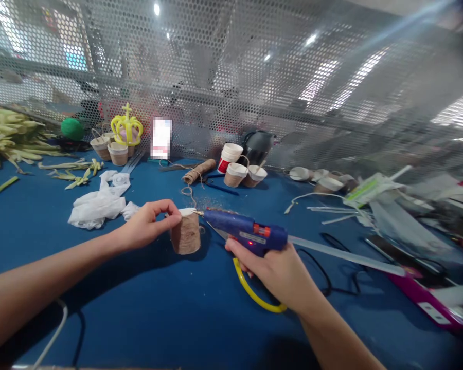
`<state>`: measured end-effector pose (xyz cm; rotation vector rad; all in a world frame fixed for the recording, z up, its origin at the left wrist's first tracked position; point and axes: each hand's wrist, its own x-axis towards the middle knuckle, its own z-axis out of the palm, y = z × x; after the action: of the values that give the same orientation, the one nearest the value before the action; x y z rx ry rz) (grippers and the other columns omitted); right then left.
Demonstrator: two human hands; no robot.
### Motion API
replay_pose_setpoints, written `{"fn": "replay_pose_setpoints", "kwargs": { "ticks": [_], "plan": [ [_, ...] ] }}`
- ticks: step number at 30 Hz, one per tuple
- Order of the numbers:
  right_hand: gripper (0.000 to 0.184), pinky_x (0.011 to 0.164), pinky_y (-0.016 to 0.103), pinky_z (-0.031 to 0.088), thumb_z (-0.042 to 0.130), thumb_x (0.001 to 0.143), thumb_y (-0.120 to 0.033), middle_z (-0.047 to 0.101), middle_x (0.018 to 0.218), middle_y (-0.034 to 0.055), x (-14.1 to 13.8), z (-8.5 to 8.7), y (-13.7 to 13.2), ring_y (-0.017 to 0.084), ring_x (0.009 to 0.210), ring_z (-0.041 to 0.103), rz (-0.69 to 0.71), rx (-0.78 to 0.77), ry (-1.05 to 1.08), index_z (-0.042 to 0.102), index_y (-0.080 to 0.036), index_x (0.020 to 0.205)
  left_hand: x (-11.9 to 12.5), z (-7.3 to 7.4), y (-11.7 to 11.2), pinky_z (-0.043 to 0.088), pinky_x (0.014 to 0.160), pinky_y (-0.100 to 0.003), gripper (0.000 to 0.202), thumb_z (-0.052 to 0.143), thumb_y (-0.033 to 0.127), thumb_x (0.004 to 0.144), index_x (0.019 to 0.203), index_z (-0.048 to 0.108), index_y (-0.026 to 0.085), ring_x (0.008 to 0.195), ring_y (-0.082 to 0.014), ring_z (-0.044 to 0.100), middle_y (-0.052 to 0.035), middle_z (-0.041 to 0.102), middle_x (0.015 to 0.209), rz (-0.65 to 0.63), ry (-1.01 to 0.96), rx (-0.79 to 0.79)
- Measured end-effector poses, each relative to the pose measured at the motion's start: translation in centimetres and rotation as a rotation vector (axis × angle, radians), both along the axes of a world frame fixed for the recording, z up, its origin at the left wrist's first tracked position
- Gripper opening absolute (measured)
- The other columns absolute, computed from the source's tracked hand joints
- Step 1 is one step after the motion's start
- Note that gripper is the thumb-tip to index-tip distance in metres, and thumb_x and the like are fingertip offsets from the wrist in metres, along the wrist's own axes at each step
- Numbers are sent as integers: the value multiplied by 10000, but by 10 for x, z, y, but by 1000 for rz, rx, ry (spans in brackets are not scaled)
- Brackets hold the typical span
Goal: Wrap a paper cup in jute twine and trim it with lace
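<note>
Curling closed around the grip of a blue plastic glue gun, the right hand was to the right of a small brown, rough-textured cup with a white edge, above a curved yellow loop. The left hand, on the cup's other side, pinched its upper edge between thumb and forefinger. Whether the cup rested on the blue tabletop was unclear.

The gun's thin metal nozzle was at that edge, near the pinching fingertips — a burn seemed the chief risk, should the aim slip or glue run. Held only at its edge, the light cup might also have swung under a push. Thin beige twine ran just behind it and could have snagged or caught stray glue.

The cup's own inside could not be made out. Beyond it, to the right, two brown cups with pale linings stood open, contents too unclear to tell, just in front of a red-and-white paper cup stack. Farther left of the cup, more brown cups with white rims clustered beneath a yellow openwork crown with something pale lilac within.
</note>
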<state>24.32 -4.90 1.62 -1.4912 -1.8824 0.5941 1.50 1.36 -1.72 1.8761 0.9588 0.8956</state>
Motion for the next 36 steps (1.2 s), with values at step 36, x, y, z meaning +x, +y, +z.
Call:
{"fn": "replay_pose_setpoints", "kwargs": {
  "ticks": [36],
  "plan": [
    [251, 541, 287, 466, 461, 803, -254, 637, 521, 42, 10, -10, 1, 197, 571, 617, 180, 428, -534, 704, -198, 827, 3, -6, -3, 432, 693, -277, 210, 487, 340, 804, 727, 524, 148, 736, -141, 543, -37, 607, 768, 28, -58, 20]
  ]
}}
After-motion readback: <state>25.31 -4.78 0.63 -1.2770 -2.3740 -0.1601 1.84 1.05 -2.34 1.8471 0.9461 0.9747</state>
